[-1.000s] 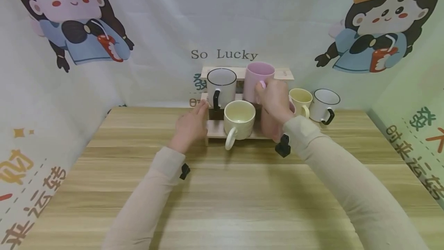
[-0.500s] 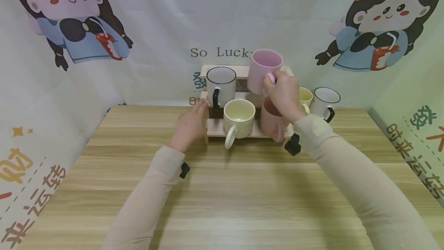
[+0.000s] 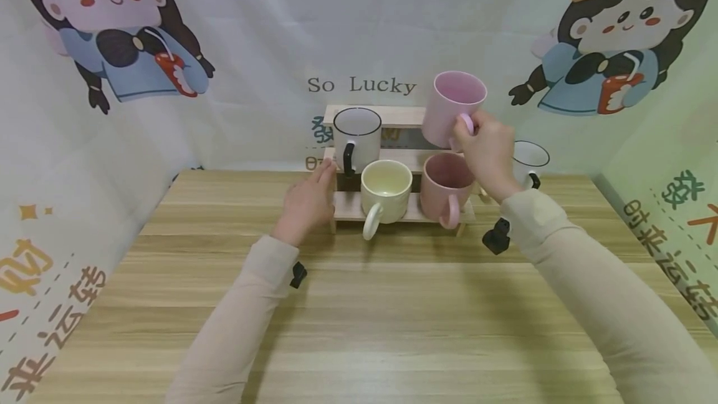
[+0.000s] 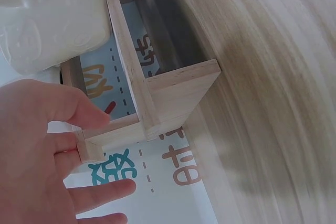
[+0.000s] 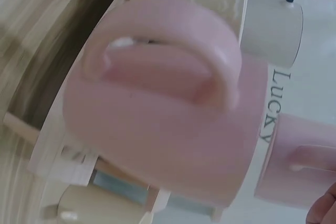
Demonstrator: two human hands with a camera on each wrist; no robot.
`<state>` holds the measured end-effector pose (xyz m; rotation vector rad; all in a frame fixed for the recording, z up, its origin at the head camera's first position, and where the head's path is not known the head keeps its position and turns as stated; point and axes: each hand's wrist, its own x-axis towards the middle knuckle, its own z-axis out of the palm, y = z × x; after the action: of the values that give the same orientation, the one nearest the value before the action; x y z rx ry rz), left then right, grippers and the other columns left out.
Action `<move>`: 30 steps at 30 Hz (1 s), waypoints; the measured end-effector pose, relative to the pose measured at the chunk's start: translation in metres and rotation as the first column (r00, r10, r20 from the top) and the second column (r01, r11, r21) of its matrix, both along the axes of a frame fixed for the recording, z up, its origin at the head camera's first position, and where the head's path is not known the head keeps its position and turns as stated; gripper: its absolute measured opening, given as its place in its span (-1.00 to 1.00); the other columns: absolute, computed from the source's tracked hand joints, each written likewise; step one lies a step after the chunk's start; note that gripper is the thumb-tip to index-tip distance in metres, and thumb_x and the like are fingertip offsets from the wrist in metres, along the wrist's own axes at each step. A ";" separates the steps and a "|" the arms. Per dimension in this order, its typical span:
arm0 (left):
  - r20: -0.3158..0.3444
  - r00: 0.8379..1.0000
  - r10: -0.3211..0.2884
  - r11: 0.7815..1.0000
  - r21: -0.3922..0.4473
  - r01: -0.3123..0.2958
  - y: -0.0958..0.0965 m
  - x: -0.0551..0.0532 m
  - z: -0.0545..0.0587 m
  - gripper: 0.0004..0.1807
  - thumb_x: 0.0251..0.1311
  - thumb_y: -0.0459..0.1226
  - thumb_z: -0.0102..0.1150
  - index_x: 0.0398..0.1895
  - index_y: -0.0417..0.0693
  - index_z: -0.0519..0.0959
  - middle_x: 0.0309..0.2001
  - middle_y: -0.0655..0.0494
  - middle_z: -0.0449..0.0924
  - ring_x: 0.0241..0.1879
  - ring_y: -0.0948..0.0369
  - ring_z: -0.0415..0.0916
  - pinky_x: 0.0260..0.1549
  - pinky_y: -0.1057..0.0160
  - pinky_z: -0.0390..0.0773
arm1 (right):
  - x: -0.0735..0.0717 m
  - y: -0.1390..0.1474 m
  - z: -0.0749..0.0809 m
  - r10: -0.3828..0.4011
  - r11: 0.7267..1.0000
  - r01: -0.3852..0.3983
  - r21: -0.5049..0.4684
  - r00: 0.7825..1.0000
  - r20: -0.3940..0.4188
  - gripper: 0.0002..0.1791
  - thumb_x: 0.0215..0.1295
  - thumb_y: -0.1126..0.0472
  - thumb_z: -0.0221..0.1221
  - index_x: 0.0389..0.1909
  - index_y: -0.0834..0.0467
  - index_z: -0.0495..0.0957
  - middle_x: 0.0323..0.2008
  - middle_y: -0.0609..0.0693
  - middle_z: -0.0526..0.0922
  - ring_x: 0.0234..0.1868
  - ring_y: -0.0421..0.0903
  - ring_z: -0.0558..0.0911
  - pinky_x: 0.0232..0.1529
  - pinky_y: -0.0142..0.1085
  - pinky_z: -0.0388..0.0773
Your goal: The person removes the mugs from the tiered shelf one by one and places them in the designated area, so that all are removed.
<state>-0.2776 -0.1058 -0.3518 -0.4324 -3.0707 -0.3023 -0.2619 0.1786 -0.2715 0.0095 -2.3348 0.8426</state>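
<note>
While the head view mostly hides the yellow cup (image 5: pixel 105 205) behind the right hand (image 3: pixel 489 151), the right-wrist view shows its side at seven o'clock. That hand, its forearm entering from five o'clock, pinches the lilac mug (image 3: pixel 453 108) by its handle at the wooden rack's (image 3: pixel 401 116) one o'clock. At the rack's nine o'clock, the left hand's (image 3: pixel 305 207) thumb and two fingers grip a shelf end, the other two straight, apart.

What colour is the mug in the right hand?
The mug is light pink, clearest in the head view.
</note>
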 end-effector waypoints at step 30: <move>0.002 1.000 -0.001 1.000 -0.012 0.001 0.000 -0.002 0.000 -0.09 0.06 -0.33 0.12 0.51 -0.03 -0.04 0.54 0.09 -0.14 0.22 -0.14 0.38 -0.04 -0.06 0.55 | 0.025 0.070 -0.025 -0.144 0.989 0.144 -0.017 0.989 -0.018 -0.66 0.29 0.17 0.07 -0.48 0.39 0.57 -0.54 0.23 0.57 -0.56 -0.19 0.35 -0.57 -0.58 0.17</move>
<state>-0.2799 -0.1057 -0.3522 -0.4345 -3.0757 -0.2848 -0.2368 0.2489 -0.2966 -0.1550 -2.2801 0.7851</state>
